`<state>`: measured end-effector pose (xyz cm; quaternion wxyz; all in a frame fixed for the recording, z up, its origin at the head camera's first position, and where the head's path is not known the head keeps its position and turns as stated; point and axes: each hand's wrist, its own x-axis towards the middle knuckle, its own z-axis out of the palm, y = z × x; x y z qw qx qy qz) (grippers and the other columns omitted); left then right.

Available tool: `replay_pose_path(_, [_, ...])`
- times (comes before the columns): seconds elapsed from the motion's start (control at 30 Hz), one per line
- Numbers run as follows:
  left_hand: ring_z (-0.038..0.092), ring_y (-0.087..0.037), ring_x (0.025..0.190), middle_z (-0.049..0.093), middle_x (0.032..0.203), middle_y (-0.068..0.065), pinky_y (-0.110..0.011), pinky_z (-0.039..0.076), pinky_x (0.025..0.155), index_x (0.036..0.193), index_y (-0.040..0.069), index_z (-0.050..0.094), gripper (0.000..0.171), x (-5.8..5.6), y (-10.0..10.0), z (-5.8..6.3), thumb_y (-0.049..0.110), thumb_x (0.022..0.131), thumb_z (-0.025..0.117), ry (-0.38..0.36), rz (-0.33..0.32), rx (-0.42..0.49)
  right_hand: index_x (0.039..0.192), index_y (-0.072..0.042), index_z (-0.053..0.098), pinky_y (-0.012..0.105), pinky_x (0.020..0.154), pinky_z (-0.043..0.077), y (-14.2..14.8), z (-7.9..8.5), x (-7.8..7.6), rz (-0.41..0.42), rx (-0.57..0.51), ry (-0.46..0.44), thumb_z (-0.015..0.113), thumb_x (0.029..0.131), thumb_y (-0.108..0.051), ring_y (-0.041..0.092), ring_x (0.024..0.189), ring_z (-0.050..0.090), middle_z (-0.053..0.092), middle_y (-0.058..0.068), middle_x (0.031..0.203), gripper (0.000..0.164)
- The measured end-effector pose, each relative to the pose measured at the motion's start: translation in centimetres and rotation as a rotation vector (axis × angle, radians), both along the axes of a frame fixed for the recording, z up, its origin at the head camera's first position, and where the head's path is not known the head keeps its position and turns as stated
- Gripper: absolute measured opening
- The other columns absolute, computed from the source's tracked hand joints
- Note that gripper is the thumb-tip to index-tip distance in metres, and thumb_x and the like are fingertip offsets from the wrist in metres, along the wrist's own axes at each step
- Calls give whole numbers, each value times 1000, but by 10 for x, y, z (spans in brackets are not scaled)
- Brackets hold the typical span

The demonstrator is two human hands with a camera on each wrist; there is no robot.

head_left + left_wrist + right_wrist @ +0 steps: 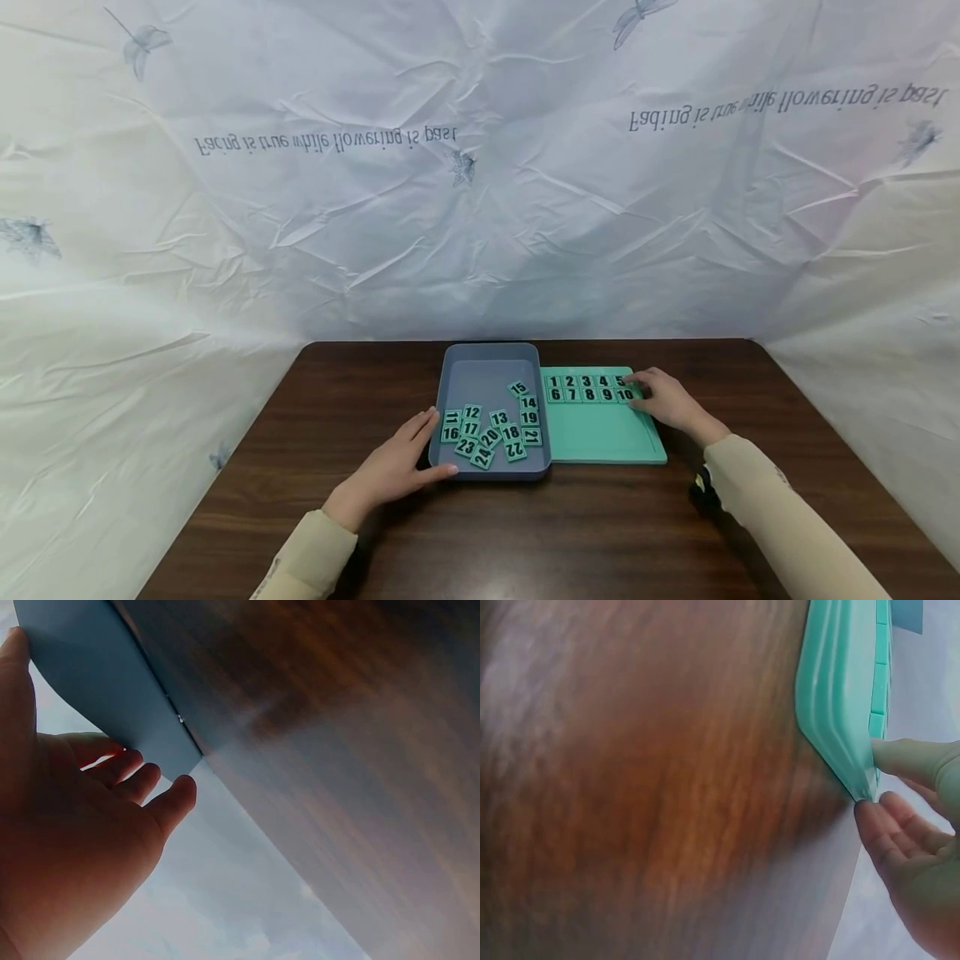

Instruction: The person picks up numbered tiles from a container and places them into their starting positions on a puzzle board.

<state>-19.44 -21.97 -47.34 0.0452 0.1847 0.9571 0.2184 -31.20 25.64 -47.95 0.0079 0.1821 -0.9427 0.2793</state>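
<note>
Only overhead: numbered tiles (491,433) inside gray tray (487,367).

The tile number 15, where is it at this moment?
In the head view, tile 15 lies inside the grey tray, near its right wall, just above tile 14.

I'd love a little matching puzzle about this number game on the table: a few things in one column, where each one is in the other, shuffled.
Things:
1. left hand
2. right hand
3. tile 24
4. tile 1

Places:
A. in the top row on the green board
B. loose in the grey tray
C. at the near left corner of the grey tray
D. at the right end of the filled rows on the green board

Pairs: 1-C, 2-D, 3-B, 4-A
</note>
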Motion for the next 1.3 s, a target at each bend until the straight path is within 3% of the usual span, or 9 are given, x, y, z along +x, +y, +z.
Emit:
replay_pose_path(0.53, [20, -30, 152, 15, 168, -6, -53, 32, 115, 162, 12, 21, 102, -5, -3, -4, 72, 88, 59, -13, 0, -6, 142, 11, 46, 36, 62, 37, 4, -2, -3, -33, -11, -127, 67, 98, -17, 21, 70, 44, 52, 10, 87, 55])
replay_pose_path(0.9, [18, -30, 153, 12, 169, -7, -53, 31, 116, 163, 12, 17, 104, -18, -2, -1, 73, 89, 57, -11, -16, -34, 148, 9, 38, 36, 62, 39, 8, 6, -7, -68, 2, -211, 65, 100, -22, 21, 68, 46, 53, 10, 87, 63])
replay_pose_path(1.13, [19, -31, 152, 14, 168, -9, -53, 32, 115, 162, 10, 19, 105, -20, -3, -2, 75, 89, 55, 2, -28, -44, 147, 9, 40, 37, 62, 38, 13, 9, -10, -34, 13, -192, 67, 99, -26, 22, 69, 46, 54, 11, 90, 65])
replay_pose_path(1.3, [20, -31, 152, 14, 168, -10, -53, 32, 115, 162, 8, 19, 104, -19, -3, -4, 74, 89, 55, 10, -31, -37, 147, 6, 42, 38, 62, 40, 9, 18, -15, -54, -10, -150, 64, 101, -22, 23, 70, 47, 55, 14, 96, 59])
